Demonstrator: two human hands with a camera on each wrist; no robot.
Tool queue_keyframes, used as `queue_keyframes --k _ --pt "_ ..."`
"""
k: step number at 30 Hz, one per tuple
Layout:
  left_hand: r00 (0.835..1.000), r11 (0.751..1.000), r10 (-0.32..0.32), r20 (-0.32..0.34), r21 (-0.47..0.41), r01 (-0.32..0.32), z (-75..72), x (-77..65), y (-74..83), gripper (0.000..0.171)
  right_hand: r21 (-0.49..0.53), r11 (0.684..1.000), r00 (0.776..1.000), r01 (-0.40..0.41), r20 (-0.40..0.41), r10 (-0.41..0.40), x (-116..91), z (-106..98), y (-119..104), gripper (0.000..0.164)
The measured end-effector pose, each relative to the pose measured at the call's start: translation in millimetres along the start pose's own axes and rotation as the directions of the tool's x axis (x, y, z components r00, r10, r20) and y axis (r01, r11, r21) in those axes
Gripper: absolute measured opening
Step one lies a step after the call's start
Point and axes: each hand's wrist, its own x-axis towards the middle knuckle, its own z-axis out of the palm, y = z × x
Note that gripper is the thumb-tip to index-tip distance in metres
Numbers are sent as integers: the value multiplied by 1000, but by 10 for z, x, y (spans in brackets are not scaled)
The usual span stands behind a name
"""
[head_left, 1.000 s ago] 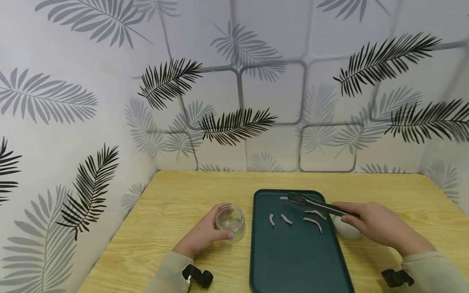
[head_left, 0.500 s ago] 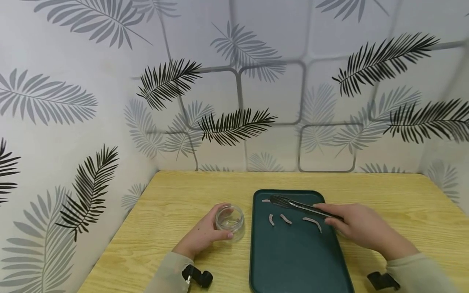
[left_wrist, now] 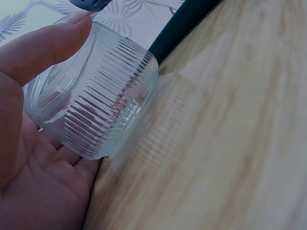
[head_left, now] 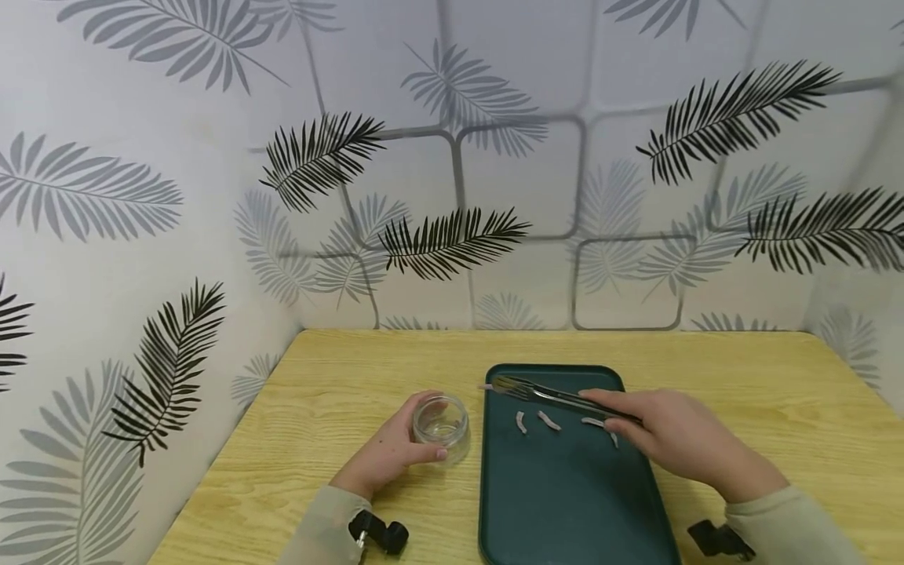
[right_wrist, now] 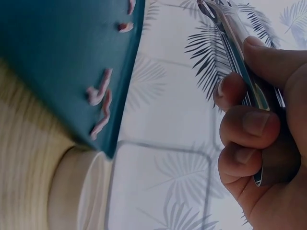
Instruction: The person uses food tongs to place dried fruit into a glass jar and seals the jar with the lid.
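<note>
My left hand (head_left: 391, 451) holds a small clear glass jar (head_left: 457, 444) upright on the table, left of the tray. In the left wrist view the thumb lies along the rim of the ribbed jar (left_wrist: 110, 81), and the fingers are behind it. With my right hand (head_left: 681, 443) I grip metal tongs (head_left: 558, 399), their head above the tray's back left corner. A pale strip (head_left: 486, 386) sticks out from the tongs' tip, over the tray's edge. Several pinkish, curved strips (head_left: 549, 421) lie on the dark green tray (head_left: 565, 502); the right wrist view shows two strips (right_wrist: 102, 112) close together.
A white round container (right_wrist: 72, 187) stands beside the tray in the right wrist view; my right hand covers its place in the head view. The yellow wooden table (head_left: 353, 361) meets a leaf-patterned wall (head_left: 523, 180) behind and at the left.
My right hand and the tongs have moved left across the tray, carrying the pale strip from the back middle to the left edge. The left hand and the jar stay in place.
</note>
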Motion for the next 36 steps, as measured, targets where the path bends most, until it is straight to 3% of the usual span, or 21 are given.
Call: queue_keyframes --k 13,24,32,36 --pt "1000 1000 14 -8 26 -14 -25 -16 -21 83 0 997 997 79 -6 -79 140 12 -324 47" --pt "1000 1000 7 -7 1 -7 -10 5 -21 85 30 988 989 150 -11 -150 267 123 -429 48" --pt "1000 1000 -21 -13 13 21 -7 -3 4 89 34 989 989 145 3 -145 289 152 -443 48" --pt "1000 1000 -4 -9 12 5 -2 6 -6 87 62 990 992 124 17 -125 266 117 -424 49"
